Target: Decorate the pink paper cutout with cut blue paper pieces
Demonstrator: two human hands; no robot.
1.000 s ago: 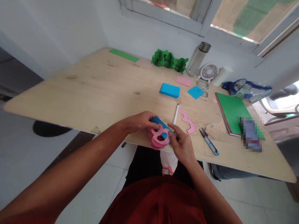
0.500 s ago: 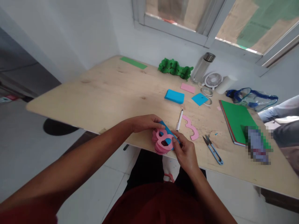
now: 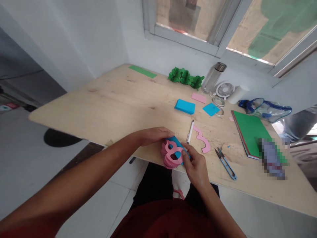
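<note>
A: Head view: what is held by the two hands?

B: A stack of pink cut-out shapes (image 3: 171,154) is gripped at the near edge of the wooden table (image 3: 116,102). It is pinched from its left by the left hand (image 3: 154,135) and from its right by the right hand (image 3: 195,163), whose fingers are closed on it. A blue paper piece (image 3: 178,145) is seen under the pink stack, between the two hands.

A: What is found just beyond the right hand?

B: A white pen (image 3: 190,131) is lying there, and just beside it a loose pink strip with a wavy edge (image 3: 202,140). To the right of the right hand, small blue snips (image 3: 226,159) are placed, apart from the strip.

A: And farther away from the hands?

B: A blue paper pad (image 3: 184,106) and a blue square (image 3: 211,109) are seen, with a pink sheet (image 3: 198,97) behind them. Well beyond, green folded paper (image 3: 186,77) is lying near a metal bottle (image 3: 213,77) and a small white fan (image 3: 225,89). A green notebook (image 3: 249,130) is placed far to the right.
</note>
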